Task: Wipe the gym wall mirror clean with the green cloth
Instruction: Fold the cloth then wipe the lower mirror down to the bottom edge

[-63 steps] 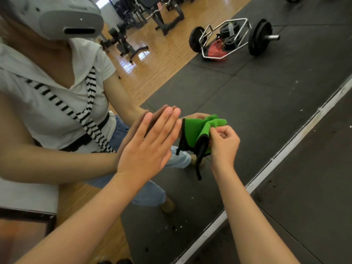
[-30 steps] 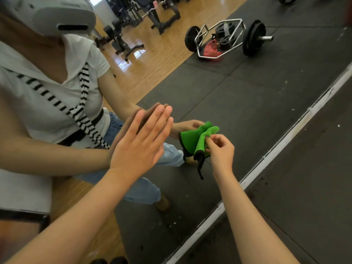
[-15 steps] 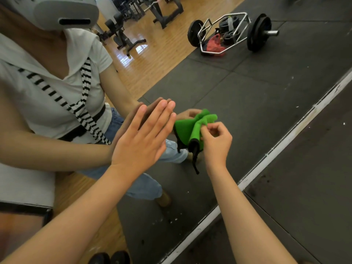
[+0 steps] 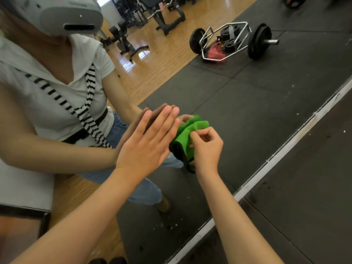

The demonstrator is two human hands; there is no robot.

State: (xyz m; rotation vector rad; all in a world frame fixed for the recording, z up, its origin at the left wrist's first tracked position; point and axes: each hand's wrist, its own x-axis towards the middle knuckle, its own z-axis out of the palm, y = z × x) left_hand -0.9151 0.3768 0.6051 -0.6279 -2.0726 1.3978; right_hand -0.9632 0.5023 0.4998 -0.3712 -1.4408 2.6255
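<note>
Barely shifted since earlier, the right hand [image 4: 206, 149] pinches the bunched green cloth with black edging [image 4: 183, 137] against the wall mirror [image 4: 247, 111]. Just beside it, the left hand [image 4: 146, 147] presses flat, fingers straight. Reflected beyond lies a chrome hex barbell [image 4: 259, 41].

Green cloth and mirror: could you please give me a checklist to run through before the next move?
1. Is the right hand gripping the green cloth? Ok, its fingers pinch it.
2. Is the cloth touching the wall mirror? Ok, it meets its reflection.
3. Is the cloth spread flat for wiping? Not ok, it is bunched in folds.
4. Is the left hand clear of the glass? Not ok, it lies flat on it beside the cloth.
5. Do the pale specks low down sit on the glass? Cannot tell.
</note>
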